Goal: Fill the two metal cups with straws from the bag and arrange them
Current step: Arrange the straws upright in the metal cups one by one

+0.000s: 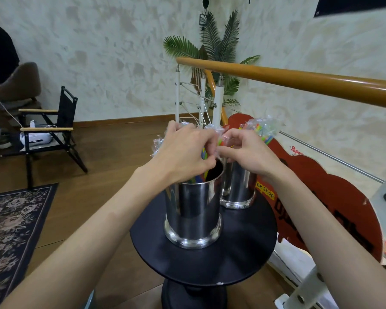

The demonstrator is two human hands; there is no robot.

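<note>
Head view, looking down over a small round black table (210,264). On it, two shiny metal cups standing upright and just beside each other: near cup (193,210) at the middle, far cup (239,186) behind and to the right. Inside the near cup, a few coloured straws (204,172), blue, green and red, leaning against the left inner wall, the rest of the interior dark. Above the far cup, more wrapped straws (264,130) sticking up, yellow, green and red in crinkled clear plastic; interior of that cup hidden by the hands.

Left hand (183,150) over the near cup's rim, fingers curled and gripping straws with clear wrapping (157,144) bunched out to the left of the knuckles. Right hand (247,152) over the far cup, thumb and fingertips pinched on the clear plastic at the top of the same cluster, right where the two hands meet. Both forearms bare, reaching in from the bottom corners.

Behind the table, a red cloud-shaped signboard (321,197) with a yellow label reading partly "ee Shop", propped against a railing with white posts and an orange-brown wooden handrail (299,82). Beyond the railing, a green palm-like plant (218,43) against a mottled cream wall (98,52). Wooden floor (87,197) all round, a dark floral rug (11,219) at lower left. Further left, a black folding chair (51,128) with pale wooden armrests, white items on its seat, and a brown upholstered chair (20,83) behind it.
</note>
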